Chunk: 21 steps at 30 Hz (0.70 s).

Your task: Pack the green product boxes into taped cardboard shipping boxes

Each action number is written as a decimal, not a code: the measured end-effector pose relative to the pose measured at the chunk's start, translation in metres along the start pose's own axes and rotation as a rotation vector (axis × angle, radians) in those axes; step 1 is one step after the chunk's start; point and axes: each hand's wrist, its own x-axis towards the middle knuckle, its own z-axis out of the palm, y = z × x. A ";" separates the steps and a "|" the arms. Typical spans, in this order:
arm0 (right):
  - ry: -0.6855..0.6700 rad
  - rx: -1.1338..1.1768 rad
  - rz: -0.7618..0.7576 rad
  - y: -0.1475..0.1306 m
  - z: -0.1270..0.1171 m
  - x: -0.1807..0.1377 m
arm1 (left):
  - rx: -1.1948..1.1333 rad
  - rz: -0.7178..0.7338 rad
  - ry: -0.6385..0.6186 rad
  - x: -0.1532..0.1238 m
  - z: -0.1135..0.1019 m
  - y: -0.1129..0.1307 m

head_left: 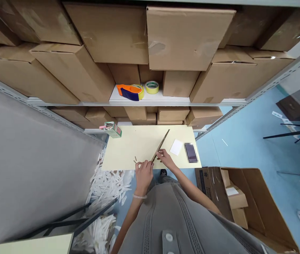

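Both my hands are at the front of the pale table (128,148), on a thin brown cardboard piece (163,140) that stands nearly edge-on and slants up to the right. My left hand (143,173) pinches its near end with closed fingers. My right hand (166,158) grips its right side a little farther up, fingers bent. Small brown scraps (135,159) lie just left of my left hand. A white square card (176,147) lies right of the cardboard piece. Beside that is a dark, blurred-out rectangle (190,152).
A green box (113,129) stands at the table's back left. An orange tape dispenser (130,92) and a yellow tape roll (152,87) sit on the shelf among cardboard boxes (189,38). White paper strips (110,187) cover the floor left; a large open carton (258,204) is right.
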 end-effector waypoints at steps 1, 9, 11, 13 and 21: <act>-0.008 -0.036 0.001 -0.002 -0.001 0.009 | 0.002 -0.012 -0.009 0.006 0.005 -0.001; -0.029 -0.059 0.003 -0.003 -0.002 0.035 | -0.072 -0.040 -0.164 0.036 0.004 -0.017; -0.033 -0.018 0.029 -0.002 -0.001 0.034 | -0.140 -0.046 -0.207 0.047 -0.001 -0.025; -0.050 0.017 0.053 -0.002 -0.001 0.033 | -0.191 -0.041 -0.252 0.062 -0.005 -0.032; -0.043 -0.052 0.080 -0.012 -0.009 0.024 | -0.341 0.024 -0.500 0.109 -0.009 -0.054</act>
